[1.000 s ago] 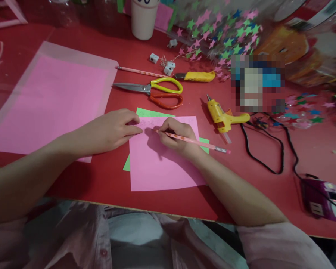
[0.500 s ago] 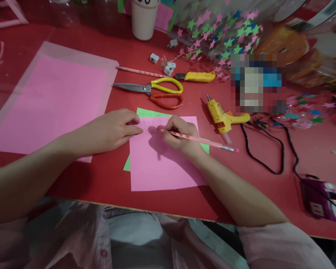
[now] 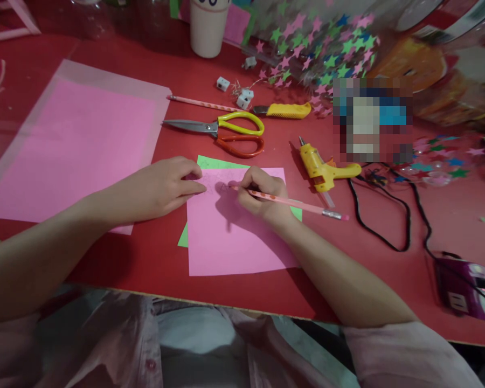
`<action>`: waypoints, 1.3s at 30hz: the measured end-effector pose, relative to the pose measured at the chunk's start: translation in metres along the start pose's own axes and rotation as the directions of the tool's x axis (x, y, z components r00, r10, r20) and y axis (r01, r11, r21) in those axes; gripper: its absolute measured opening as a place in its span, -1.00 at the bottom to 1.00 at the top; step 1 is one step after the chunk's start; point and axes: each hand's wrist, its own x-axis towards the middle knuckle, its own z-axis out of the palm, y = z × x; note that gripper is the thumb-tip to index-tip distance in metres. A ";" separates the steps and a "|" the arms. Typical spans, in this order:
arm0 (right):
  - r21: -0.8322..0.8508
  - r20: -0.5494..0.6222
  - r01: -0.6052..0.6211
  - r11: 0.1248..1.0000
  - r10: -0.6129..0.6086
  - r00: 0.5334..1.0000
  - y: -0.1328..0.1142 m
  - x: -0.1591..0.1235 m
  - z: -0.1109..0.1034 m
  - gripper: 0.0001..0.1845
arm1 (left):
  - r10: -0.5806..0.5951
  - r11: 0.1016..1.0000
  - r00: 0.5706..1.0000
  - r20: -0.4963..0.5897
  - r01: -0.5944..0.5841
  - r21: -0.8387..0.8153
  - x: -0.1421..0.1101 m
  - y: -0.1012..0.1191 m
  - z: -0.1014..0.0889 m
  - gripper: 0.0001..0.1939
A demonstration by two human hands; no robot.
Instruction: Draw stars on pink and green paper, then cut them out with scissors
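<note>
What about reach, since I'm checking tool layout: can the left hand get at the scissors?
Probably yes: the left hand appears free of tools, and the scissors lie just beyond it, uncovered. It would only need to leave the smaller pink sheet.

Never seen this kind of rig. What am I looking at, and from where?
No machine here: just a person's two bare hands, seen by a head-worn camera looking forward and down. The right hand holds a pencil, its tip at faint marks on a pink sheet. The left hand rests at the sheet's upper left. Green paper peeks out beneath that sheet. Around them on the red table lie scissors, a yellow cutter, a glue gun, a second pencil and a larger pink sheet.
</note>
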 end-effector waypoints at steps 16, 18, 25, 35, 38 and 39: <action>-0.038 0.178 0.002 0.999 0.005 0.984 -0.010 -0.003 -0.003 -0.85 | 0.009 0.999 1.000 -0.007 -0.009 -0.033 0.001 0.000 -0.001 -0.56; -0.031 0.192 0.019 0.999 -0.013 0.981 -0.010 -0.003 -0.003 -0.86 | 0.012 1.000 1.000 -0.006 -0.012 -0.028 0.001 0.000 -0.001 -0.56; -0.005 0.192 0.102 0.995 -0.099 0.976 -0.007 -0.004 -0.003 -0.86 | 0.006 1.000 1.000 -0.011 -0.006 -0.023 0.002 0.001 -0.001 -0.57; 0.344 -0.030 -0.141 0.928 0.161 0.986 0.001 0.007 -0.015 -0.72 | 0.060 0.996 0.998 0.021 -0.061 0.058 0.000 -0.004 0.002 -0.61; 0.403 -0.007 -0.214 0.890 0.237 0.971 0.000 0.007 -0.017 -0.74 | 0.060 0.994 0.998 0.016 -0.062 0.093 0.001 -0.004 -0.001 -0.61; 0.412 0.015 -0.231 0.881 0.247 0.969 0.000 0.006 -0.016 -0.77 | 0.043 0.995 0.999 0.014 -0.044 0.093 0.001 -0.004 -0.003 -0.62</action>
